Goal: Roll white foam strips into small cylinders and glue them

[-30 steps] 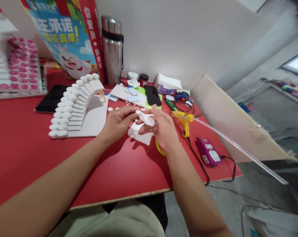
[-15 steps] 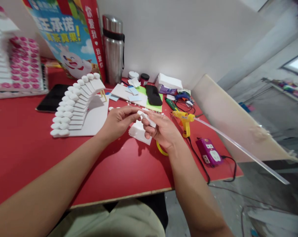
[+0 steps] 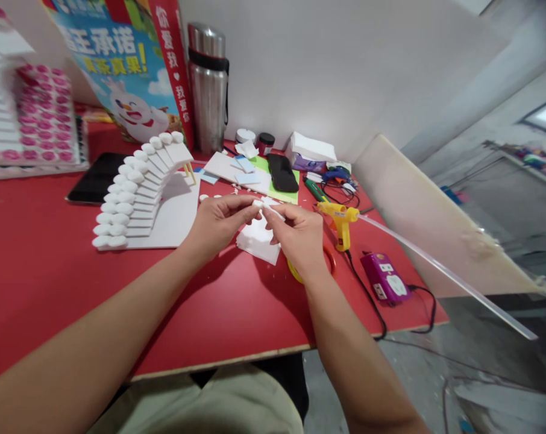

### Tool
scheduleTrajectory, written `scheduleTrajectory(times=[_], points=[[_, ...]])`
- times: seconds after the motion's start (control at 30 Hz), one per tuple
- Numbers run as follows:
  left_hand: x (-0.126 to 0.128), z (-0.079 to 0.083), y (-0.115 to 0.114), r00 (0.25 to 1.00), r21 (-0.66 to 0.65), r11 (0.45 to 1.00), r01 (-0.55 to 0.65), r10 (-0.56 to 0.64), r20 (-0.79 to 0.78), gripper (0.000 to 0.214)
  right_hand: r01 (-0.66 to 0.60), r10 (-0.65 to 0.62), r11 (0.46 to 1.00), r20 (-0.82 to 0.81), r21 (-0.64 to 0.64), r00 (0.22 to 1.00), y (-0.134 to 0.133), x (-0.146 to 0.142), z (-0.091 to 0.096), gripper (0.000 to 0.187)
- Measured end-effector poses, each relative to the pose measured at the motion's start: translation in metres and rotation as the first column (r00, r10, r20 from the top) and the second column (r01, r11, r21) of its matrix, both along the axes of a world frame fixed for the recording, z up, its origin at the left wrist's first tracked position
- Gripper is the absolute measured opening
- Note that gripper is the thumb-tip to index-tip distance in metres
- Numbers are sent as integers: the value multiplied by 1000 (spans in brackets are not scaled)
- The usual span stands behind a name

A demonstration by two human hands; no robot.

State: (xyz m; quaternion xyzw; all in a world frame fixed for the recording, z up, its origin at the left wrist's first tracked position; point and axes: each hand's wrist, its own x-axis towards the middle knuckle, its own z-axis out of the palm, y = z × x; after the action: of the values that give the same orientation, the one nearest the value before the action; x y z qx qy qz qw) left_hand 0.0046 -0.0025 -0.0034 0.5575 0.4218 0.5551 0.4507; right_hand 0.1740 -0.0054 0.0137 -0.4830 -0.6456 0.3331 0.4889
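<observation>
In front of me, above the table, my left hand is closed in a pinch on one end of a small white piece, its kind partly hidden by the fingers. Thumb and fingers of my right hand grip the other end, so both hands meet at it. Beneath them lies a white sheet with a rough edge. Left of the hands stands a white model of curved stairs, its outer side lined with white oval pads.
A yellow glue gun with a long clear stick juts past the table's right edge. Near it are a purple power box and cord. Behind stand a steel flask, a black phone-like object and a printed bag.
My right hand has turned over, its thumb coming round onto the white piece beside my left fingertips. My left hand has barely moved. An orange ring now shows beside my right wrist.
</observation>
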Motion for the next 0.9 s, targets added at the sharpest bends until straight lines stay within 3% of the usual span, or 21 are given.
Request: scheduleTrajectory(times=[0.13,0.3,0.53,0.67,0.77,0.9], points=[[8,1,-5,997,69,995,-69,71,-24,17,96,-127,973,136,210,983,-5,-6,-2,20],[11,-3,-8,980,144,976,-164,179,-91,17,26,-130,932,267,360,955,-5,-7,-5,22],[13,-9,-9,952,255,944,-210,257,-169,20,-51,-96,921,352,386,931,-4,-5,-9,25],[15,-9,-11,960,296,945,-143,206,-192,23,-37,-104,922,338,386,936,-2,-3,-9,25],[14,-5,-11,978,225,966,-126,159,-133,19,-31,-68,944,287,328,956,0,2,-6,23],[7,3,-7,998,42,997,-64,64,4,12,-123,72,963,209,240,975,3,9,-1,20]])
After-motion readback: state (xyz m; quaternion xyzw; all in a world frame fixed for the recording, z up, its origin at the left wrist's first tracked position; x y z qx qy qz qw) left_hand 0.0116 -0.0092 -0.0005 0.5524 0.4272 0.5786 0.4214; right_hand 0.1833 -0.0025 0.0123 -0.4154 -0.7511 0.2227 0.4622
